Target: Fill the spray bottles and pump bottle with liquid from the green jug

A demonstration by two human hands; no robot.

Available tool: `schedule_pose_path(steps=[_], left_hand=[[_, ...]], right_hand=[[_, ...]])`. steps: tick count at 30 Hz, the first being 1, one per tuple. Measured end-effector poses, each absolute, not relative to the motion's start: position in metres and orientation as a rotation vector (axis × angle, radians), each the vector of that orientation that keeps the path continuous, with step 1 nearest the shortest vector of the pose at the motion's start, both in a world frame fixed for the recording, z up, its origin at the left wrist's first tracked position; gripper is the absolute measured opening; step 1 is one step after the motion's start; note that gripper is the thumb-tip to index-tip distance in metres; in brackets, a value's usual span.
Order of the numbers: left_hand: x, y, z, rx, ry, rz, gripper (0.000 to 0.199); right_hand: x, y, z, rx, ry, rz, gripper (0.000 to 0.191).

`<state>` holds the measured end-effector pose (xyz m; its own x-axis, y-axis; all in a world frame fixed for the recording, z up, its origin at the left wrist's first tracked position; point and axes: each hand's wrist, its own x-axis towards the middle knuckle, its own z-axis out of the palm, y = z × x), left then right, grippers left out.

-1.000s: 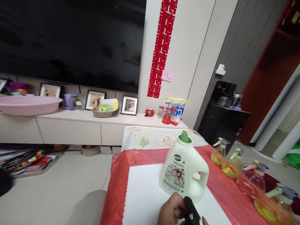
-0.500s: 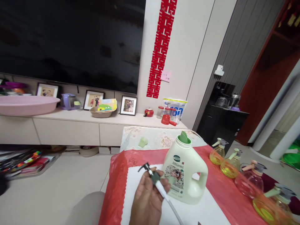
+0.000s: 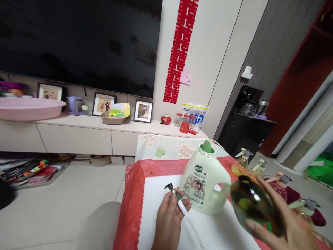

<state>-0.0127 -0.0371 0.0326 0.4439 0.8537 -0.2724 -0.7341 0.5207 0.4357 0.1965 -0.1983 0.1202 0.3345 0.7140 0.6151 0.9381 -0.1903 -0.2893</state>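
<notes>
Between its fingers my left hand holds a dark green pump head with a white collar and a clear tube hanging down to the right. My right hand is wrapped round a dark, glossy, rounded bottle, its small open neck at the top. A large pale green detergent jug stands upright between the two hands, its mouth uncapped with a green spout inside. White paper lies under the jug on a red cloth.
Several pump bottles with yellow or pink contents line the right side. A green cap lies on the floral cloth behind. Further back, a cabinet bears frames, a pink basin and jars.
My right hand has come into view at the right with the dark bottle in it. My left hand has shifted slightly right with the pump. The camera view has tilted a little.
</notes>
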Motion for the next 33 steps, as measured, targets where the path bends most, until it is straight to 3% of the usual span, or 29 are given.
schedule_pose_path(steps=[8, 21, 28, 33], left_hand=[[-0.009, -0.037, 0.017, 0.272, 0.51, 0.964, 0.037], [-0.007, -0.035, 0.012, 0.231, 0.581, 0.912, 0.016], [-0.009, -0.036, 0.012, 0.228, 0.548, 0.886, 0.016], [-0.007, -0.037, 0.007, 0.236, 0.547, 0.891, 0.019]], right_hand=[[0.22, -0.141, 0.205, -1.998, -1.668, -0.68, 0.085], [0.229, -0.101, 0.242, -2.003, -2.05, -0.788, 0.081], [0.223, -0.095, 0.256, -1.995, -2.174, -0.874, 0.087], [0.22, -0.092, 0.262, -1.996, -2.234, -1.029, 0.08]])
